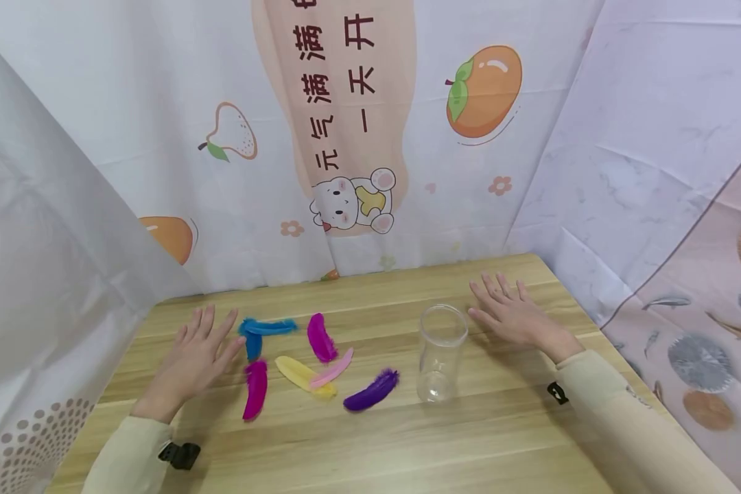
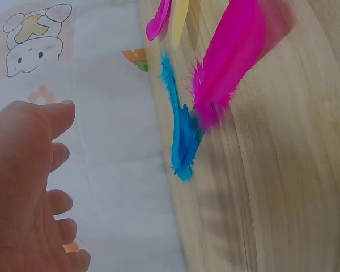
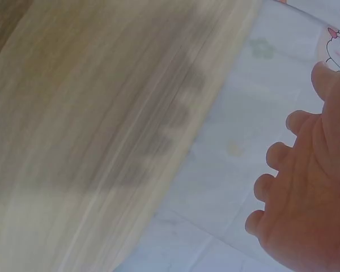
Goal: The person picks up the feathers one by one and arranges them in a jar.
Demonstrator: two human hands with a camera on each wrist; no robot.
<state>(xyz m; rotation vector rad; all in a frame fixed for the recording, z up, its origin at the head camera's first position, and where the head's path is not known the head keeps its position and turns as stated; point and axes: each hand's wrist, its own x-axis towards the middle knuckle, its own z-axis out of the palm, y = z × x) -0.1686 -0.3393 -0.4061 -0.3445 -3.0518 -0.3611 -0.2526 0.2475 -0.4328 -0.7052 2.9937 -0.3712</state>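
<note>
My left hand is held with fingers spread at the left side of the table, holding nothing. Closest to it are two blue feathers, overlapping each other, and a magenta feather. In the left wrist view, that magenta feather looms large beside the blue pair. My right hand, fingers also spread and holding nothing, is just right of a clear, upright cylindrical cup. Only bare table and cloth show beyond the right palm in the right wrist view.
Mid-table lie another magenta feather, a yellow feather with a pink feather across it, and a purple feather. Printed cloth hangs behind the wooden table and along both sides.
</note>
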